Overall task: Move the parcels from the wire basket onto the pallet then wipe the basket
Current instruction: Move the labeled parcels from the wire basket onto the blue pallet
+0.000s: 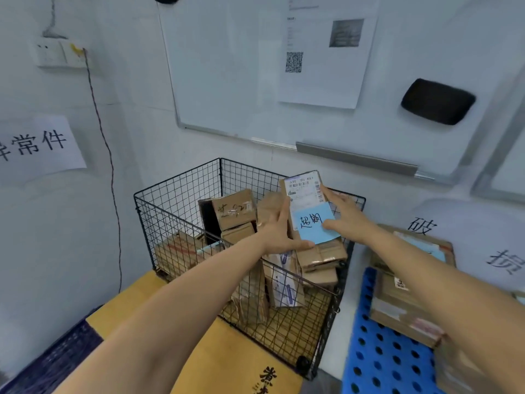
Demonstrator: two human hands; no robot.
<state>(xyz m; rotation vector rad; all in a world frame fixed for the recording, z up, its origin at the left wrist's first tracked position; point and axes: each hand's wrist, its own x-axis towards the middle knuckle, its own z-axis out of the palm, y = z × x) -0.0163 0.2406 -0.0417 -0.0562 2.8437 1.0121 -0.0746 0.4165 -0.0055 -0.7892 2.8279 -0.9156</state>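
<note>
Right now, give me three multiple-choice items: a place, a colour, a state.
1. The pallet lies where from the wire basket? A. right of it B. left of it C. under it
2. The note on the raised parcel is: A. yellow B. blue C. pink
3. The parcel is: A. lying in the basket B. held one-handed C. held by the left hand and the right hand

Answers: 1 A, the pallet shows at the basket's right. 2 B, the note is light blue. 3 C, each hand grips one side above the basket.
</note>
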